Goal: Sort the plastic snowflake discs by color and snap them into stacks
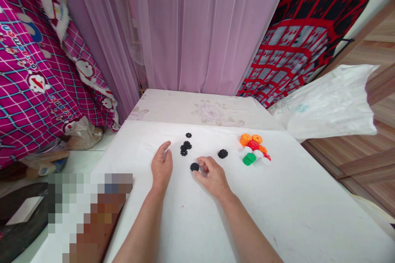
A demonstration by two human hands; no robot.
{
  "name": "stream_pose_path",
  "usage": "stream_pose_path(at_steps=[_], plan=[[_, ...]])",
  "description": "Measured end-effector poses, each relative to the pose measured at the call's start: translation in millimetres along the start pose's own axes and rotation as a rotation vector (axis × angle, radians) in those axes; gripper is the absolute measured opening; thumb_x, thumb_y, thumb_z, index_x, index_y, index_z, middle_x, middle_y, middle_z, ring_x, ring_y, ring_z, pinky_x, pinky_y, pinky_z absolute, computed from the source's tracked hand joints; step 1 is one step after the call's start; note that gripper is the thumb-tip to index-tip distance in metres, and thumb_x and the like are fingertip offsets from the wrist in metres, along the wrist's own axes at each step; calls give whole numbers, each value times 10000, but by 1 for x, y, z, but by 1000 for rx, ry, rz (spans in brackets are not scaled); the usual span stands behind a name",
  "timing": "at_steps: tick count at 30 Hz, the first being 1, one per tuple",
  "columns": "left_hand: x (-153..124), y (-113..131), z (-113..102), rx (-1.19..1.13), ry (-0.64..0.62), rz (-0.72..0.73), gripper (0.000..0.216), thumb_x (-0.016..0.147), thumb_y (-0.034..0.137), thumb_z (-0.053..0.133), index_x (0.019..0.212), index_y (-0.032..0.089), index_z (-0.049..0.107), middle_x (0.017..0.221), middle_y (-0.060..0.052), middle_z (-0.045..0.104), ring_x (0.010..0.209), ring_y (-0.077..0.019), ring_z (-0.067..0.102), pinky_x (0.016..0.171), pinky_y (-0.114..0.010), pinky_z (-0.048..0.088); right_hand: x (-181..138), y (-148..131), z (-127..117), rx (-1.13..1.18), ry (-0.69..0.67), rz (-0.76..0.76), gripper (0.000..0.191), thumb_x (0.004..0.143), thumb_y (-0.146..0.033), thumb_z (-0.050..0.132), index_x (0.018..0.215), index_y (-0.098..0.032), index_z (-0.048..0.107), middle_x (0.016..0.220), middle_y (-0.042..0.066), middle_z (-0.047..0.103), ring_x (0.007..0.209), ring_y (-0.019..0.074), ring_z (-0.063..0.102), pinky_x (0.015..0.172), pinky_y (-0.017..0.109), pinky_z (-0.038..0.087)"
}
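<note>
A small black toothed disc [194, 167] lies flat on the white worktop [308, 213], a little below the middle of the view. The right hand [212, 176] rests just beside it, its fingers [202, 160] curled inward with the thumb and forefinger tips at the disc's right edge. Whether they pinch it or only touch it cannot be told.

The left hand [161, 165] rests on its edge to the left of the disc, apart from it. Its fingers lie loosely together and slightly bent, the thumb is raised, and it holds nothing. Just beyond its fingertips sits a small cluster of black discs [185, 148], touching one another. A single black disc [188, 135] lies a little farther back. Another black disc [222, 153] lies beyond the right hand, near its knuckles.

To the right of that disc is a heap of coloured discs [254, 151], with orange, red, green and white pieces crowded together. A white plastic bag [333, 102] lies past the worktop's right corner, and a lilac curtain [197, 28] hangs behind.
</note>
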State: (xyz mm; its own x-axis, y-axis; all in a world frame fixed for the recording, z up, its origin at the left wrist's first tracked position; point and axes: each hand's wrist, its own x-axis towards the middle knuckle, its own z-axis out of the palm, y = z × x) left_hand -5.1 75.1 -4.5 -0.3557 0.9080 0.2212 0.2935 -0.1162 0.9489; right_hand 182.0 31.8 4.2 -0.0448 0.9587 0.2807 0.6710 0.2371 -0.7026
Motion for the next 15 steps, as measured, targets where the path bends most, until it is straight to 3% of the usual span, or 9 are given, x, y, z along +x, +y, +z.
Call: stream_pose_path(at_steps=[6, 10, 12, 15], plan=[[0, 1, 0, -3, 5, -8, 298, 861, 246, 504, 1118, 243, 655, 1196, -37, 685, 1148, -191, 610, 1069, -397, 424, 3, 7, 3, 68, 65, 0, 251, 765, -279, 572, 1001, -222, 636, 844, -1, 624, 637, 113, 551, 663, 261, 490], [0, -3, 1, -17, 17, -22, 299, 861, 238, 505, 1119, 249, 655, 1202, -36, 683, 1153, -192, 609, 1080, -399, 416, 32, 8, 6, 67, 103, 48, 255, 815, -257, 506, 1015, -214, 658, 951, 34, 652, 660, 125, 585, 636, 271, 510], [1, -6, 1, -26, 20, -28, 307, 863, 229, 498, 1129, 247, 651, 1210, -39, 680, 1159, -190, 608, 1086, -398, 412, 57, 6, 9, 11, 89, 0, 336, 815, -187, 479, 1099, -219, 656, 1115, 61, 647, 832, 159, 630, 759, 312, 536], [1, -9, 1, -43, 10, -24, 311, 869, 231, 494, 1143, 238, 642, 1226, -51, 672, 1172, -195, 603, 1091, -409, 407, 96, 1, 16, -104, -12, -120, 509, 781, -41, 442, 1217, -225, 632, 1329, 72, 577, 1210, 200, 535, 1035, 386, 440]])
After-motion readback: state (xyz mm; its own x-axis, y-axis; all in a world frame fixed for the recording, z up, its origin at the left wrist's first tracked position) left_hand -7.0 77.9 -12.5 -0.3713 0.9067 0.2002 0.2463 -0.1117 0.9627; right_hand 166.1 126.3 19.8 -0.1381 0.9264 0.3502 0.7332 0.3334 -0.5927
